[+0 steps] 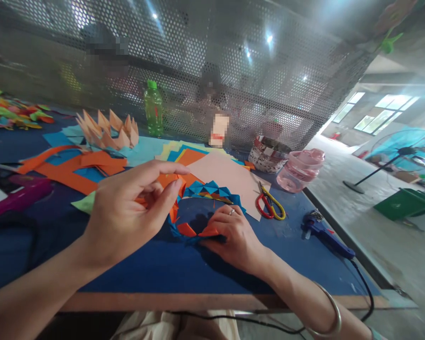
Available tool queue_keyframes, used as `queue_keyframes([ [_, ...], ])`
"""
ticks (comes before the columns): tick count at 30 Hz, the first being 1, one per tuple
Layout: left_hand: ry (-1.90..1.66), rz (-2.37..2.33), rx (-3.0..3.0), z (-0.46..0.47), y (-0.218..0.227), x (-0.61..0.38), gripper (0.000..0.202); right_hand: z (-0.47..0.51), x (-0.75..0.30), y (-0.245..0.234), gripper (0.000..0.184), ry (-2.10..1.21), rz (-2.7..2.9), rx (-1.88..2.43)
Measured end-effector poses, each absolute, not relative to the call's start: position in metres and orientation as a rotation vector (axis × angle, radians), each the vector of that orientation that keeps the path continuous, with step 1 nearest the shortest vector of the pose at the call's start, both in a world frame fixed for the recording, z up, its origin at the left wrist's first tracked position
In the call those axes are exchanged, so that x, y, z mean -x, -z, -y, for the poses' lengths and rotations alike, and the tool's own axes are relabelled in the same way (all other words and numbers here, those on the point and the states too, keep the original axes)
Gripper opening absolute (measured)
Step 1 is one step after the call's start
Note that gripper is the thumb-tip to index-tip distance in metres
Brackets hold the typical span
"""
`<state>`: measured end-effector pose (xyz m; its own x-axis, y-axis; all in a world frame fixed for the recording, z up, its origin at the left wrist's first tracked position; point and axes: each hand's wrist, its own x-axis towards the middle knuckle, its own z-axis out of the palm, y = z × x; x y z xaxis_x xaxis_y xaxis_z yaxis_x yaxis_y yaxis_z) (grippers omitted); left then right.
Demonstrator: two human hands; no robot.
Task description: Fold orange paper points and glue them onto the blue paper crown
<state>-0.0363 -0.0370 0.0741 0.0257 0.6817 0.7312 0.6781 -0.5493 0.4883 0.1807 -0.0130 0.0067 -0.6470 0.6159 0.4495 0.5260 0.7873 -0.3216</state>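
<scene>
A ring of folded blue and orange paper (212,189) stands above the blue tabletop, with pointed folds along its rim. My right hand (230,233), wearing a ring, is closed on its near right side, over an orange fold. At the ring's left side, my left hand (127,208) has curled fingers, its thumb and index finger closing at an orange flap (181,185). Part of that flap is hidden behind the fingers. Beyond the paper ring lie a pale pink sheet (226,174) and a stack of coloured sheets.
Scissors (270,203) and a blue glue gun (327,233) with a trailing cord lie right. A pink jug (301,170) stands near a woven basket (269,153). Left are a peach paper crown (108,132), orange paper strips (62,172) and a purple glue gun (17,198). A green bottle (153,108) stands behind.
</scene>
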Motion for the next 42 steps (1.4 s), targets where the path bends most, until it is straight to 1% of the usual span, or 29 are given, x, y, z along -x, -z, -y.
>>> queue_keyframes([
  [5,-1.633,-1.484,-2.258,0.033,-0.073,0.039,0.019,0.012,-0.182,-0.008,0.013,-0.193,2.36,0.847],
  [10,-1.95,-1.461,-2.119,0.031,-0.078,0.042,0.016,0.006,-0.188,-0.018,0.011,-0.363,2.06,0.891],
  [12,-2.014,-1.468,-2.068,0.029,-0.079,0.046,0.015,0.003,-0.19,-0.025,0.01,-0.46,1.969,0.891],
  [16,-1.961,-1.545,-2.113,0.023,-0.077,0.053,0.018,-0.004,-0.193,-0.038,0.012,-0.619,1.825,0.932],
  [20,-1.889,-1.504,-2.197,0.021,-0.073,0.056,0.018,-0.015,-0.197,-0.048,0.014,-0.642,1.702,0.943],
  [24,-1.839,-1.411,-2.287,0.022,-0.069,0.052,0.015,-0.032,-0.198,-0.059,0.017,-0.53,1.707,0.952],
  [26,-1.796,-1.367,-2.37,0.022,-0.065,0.048,0.015,-0.044,-0.194,-0.063,0.02,-0.364,1.758,1.038],
  [28,-1.742,-1.32,-2.445,0.02,-0.058,0.045,0.015,-0.059,-0.188,-0.065,0.022,-0.109,1.842,1.175],
  [31,-1.652,-1.294,-2.508,0.015,-0.045,0.041,0.014,-0.083,-0.174,-0.063,0.019,0.04,1.884,1.276],
  [37,-1.276,-1.317,-2.588,0.009,-0.024,0.034,0.019,-0.116,-0.144,-0.04,0.019,0.182,2.006,1.494],
  [42,-1.098,-1.297,-2.612,0.007,-0.015,0.033,0.021,-0.125,-0.124,-0.021,0.026,0.201,2.085,1.628],
])
